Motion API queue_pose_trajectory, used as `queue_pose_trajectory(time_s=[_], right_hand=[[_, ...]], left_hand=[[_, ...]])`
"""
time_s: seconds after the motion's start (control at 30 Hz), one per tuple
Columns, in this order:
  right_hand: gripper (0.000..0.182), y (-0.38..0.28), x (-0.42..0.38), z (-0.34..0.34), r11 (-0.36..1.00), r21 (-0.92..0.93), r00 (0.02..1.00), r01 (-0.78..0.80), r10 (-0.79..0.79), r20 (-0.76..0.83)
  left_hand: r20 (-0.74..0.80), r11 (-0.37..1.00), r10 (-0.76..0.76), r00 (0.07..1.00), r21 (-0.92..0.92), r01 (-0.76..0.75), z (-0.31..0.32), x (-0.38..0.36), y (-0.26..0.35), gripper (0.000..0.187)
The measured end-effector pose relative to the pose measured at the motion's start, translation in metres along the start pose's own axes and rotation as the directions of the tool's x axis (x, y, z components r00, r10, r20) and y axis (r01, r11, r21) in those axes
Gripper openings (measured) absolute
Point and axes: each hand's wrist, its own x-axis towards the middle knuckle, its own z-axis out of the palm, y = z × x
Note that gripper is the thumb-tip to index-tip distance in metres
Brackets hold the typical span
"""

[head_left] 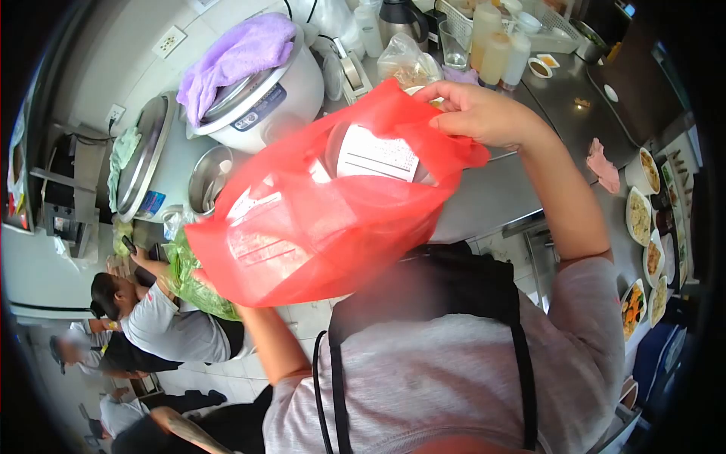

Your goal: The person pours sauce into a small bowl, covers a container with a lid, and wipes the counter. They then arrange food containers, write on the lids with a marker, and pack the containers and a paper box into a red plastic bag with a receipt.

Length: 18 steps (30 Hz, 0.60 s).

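Note:
A red plastic bag (363, 204) is stretched between my two hands in front of my chest. Through its thin film I see containers with a white printed label (378, 157) and another pale paper or label at the lower left. My right hand (480, 115) pinches the bag's upper right edge between thumb and fingers. At the bag's lower left end is my left hand (204, 283), mostly covered by the red film, gripping that side. Green plastic bags (185, 272) hang just beyond it.
A large white rice cooker (283, 102) with a purple towel (238, 60) stands behind the bag, beside a steel pot (208, 178). Squeeze bottles (495, 57) line the counter's back. Bowls of food (639, 216) stand at right. Co-workers (174, 325) are at lower left.

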Motion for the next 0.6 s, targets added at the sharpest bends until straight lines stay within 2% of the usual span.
queue_pose_trajectory(time_s=[0.03, 0.13, 0.23, 0.27, 0.33, 0.4, 0.47, 0.5, 0.53, 0.57, 0.6], right_hand=[[0.041, 0.001, 0.001, 0.003, 1.0, 0.003, 1.0, -0.003, 0.003, 0.018], [0.039, 0.002, 0.004, 0.019, 0.905, -0.413, 0.989, 0.1, -0.135, -0.057], [0.031, -0.015, -0.003, 0.019, 0.946, -0.292, 0.99, -0.136, 0.118, -0.081], [0.028, -0.017, -0.006, 0.015, 0.89, -0.452, 0.99, -0.061, -0.004, -0.14], [0.023, -0.02, -0.013, 0.006, 0.678, -0.734, 0.947, 0.05, -0.266, -0.181], [0.017, -0.047, -0.022, 0.002, 0.617, -0.787, 0.905, 0.009, -0.34, -0.257], [0.019, -0.071, -0.027, -0.009, 0.903, -0.388, 0.916, 0.185, -0.301, -0.265], [0.021, -0.077, -0.025, -0.014, 0.958, -0.138, 0.923, 0.252, -0.281, -0.262], [0.023, -0.079, -0.019, -0.018, 0.948, 0.161, 0.95, 0.276, -0.244, -0.193], [0.037, -0.08, -0.006, -0.021, 0.857, 0.449, 0.967, 0.254, -0.229, -0.11], [0.037, -0.08, -0.005, -0.019, 0.854, 0.454, 0.967, 0.255, -0.235, -0.101]], left_hand=[[-0.085, 1.0, -0.03, 0.996, -0.009, 0.03, -0.009, -0.008, -0.017, 0.051], [-0.223, 0.995, -0.081, 0.971, 0.044, 0.093, -0.031, -0.011, -0.034, 0.049], [-0.295, 0.984, -0.021, 0.955, 0.161, 0.072, -0.051, 0.008, -0.014, 0.048], [-0.313, 0.973, 0.023, 0.95, 0.224, 0.05, -0.057, 0.016, -0.001, 0.048], [-0.338, 0.926, 0.108, 0.935, 0.376, 0.029, -0.068, 0.034, 0.032, 0.047], [-0.329, 0.855, 0.148, 0.933, 0.516, 0.046, -0.076, 0.049, 0.066, 0.046], [-0.255, 0.87, 0.061, 0.965, 0.488, 0.074, -0.079, 0.054, 0.093, 0.046], [-0.171, 0.918, -0.045, 0.984, 0.382, 0.108, -0.075, 0.058, 0.107, 0.048], [-0.084, 0.945, -0.15, 0.985, 0.279, 0.168, -0.071, 0.062, 0.122, 0.05], [0.017, 0.956, -0.236, 0.972, 0.182, 0.229, -0.063, 0.065, 0.144, 0.054], [0.011, 0.957, -0.227, 0.974, 0.189, 0.221, -0.063, 0.062, 0.149, 0.054]])
